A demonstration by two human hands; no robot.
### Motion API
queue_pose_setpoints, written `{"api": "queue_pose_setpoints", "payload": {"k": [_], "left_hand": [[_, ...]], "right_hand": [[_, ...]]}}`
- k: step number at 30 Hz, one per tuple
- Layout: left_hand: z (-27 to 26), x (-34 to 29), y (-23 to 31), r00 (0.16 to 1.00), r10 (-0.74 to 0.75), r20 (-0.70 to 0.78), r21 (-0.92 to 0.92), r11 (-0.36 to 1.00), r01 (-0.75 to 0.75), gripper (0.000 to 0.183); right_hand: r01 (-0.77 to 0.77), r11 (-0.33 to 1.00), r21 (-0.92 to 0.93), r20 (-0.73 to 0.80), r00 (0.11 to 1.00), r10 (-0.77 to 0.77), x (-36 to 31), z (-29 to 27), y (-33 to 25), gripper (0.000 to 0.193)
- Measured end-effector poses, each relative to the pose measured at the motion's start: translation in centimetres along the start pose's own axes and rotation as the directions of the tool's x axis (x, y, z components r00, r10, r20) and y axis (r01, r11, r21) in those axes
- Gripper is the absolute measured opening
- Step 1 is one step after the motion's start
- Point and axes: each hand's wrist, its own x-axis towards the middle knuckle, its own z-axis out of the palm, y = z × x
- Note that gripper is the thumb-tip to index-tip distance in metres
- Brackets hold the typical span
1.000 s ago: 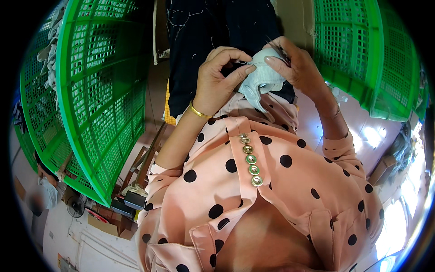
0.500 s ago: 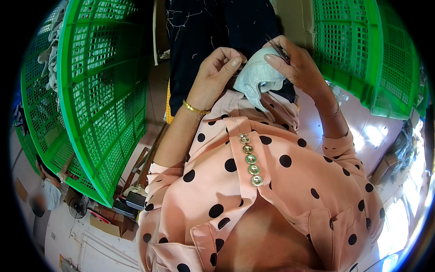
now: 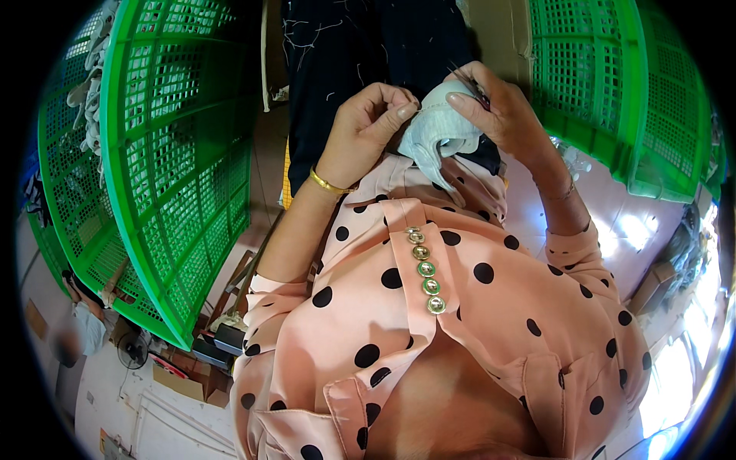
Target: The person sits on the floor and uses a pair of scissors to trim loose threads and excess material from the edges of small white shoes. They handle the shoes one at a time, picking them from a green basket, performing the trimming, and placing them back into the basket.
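A pale grey-white sewn fabric piece (image 3: 433, 130), curved and with a stitched seam across it, is held over my lap. Its lower part hangs down in a narrow flap. My right hand (image 3: 498, 107) grips its upper right side, thumb on top. In the same hand sits a thin dark pointed tool (image 3: 483, 98), which looks like small thread scissors, mostly hidden by the fingers. My left hand (image 3: 372, 119) is closed in a pinch at the piece's left edge. Whether a loose thread is also between those fingertips is too small to tell.
Tall green plastic crates (image 3: 180, 153) stand close on my left, one with pale pieces (image 3: 92, 100) along its side. More green crates (image 3: 590, 84) rise on my right. Loose threads (image 3: 310, 32) lie on my dark trousers. A person (image 3: 84, 326) and a fan (image 3: 133, 350) are at the far left.
The fabric piece has tilted slightly, and its left edge now meets my left fingertips more closely. Both hands have stayed almost in place.
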Motion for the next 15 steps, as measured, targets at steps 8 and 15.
{"api": "queue_pose_setpoints", "payload": {"k": [8,15], "left_hand": [[2.0,0.0,0.9,0.984,0.109,-0.138,0.115,0.989,-0.094,0.014],[1.1,0.3,2.9,0.989,-0.146,-0.001,0.049,0.988,0.146,0.01]], "right_hand": [[0.009,1.0,0.0,-0.013,1.0,-0.009,-0.1,0.2,-0.2,0.033],[-0.034,0.996,-0.084,0.018,0.999,0.035,0.0,-0.1,-0.6,0.035]]}}
